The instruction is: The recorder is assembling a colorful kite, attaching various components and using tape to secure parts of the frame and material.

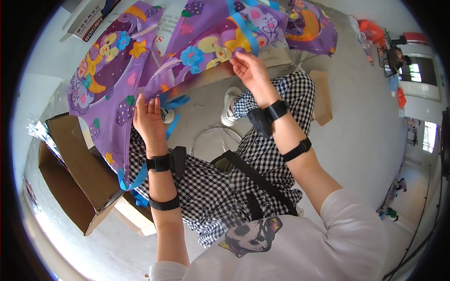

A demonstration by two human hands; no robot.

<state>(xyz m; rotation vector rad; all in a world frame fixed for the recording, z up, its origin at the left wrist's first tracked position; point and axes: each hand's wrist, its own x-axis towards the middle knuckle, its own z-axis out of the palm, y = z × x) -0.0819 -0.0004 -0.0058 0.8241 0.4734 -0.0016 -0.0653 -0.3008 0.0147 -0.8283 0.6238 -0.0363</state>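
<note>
A purple cartoon-printed piece with blue ties, apron-like (220, 42), spreads over the work surface before me. My left hand (149, 119), palm up, has its fingertips at the piece's near left edge; the fingers look closed on it, though their tips are partly hidden. Farther right, my right hand (253, 75) pinches the same piece's near edge between thumb and curled fingers. Between the hands that edge runs slanting up to the right. Another purple printed piece (105, 61) hangs down at the left, with a blue tie (136, 180) at its lower end.
An open brown cardboard box (70, 168) stands at my left, beside my legs. A white box (89, 21) lies at the far left on the surface. Another purple printed piece (311, 28) drapes at the far right. Flat cardboard (321, 98) lies on the floor right of my knee.
</note>
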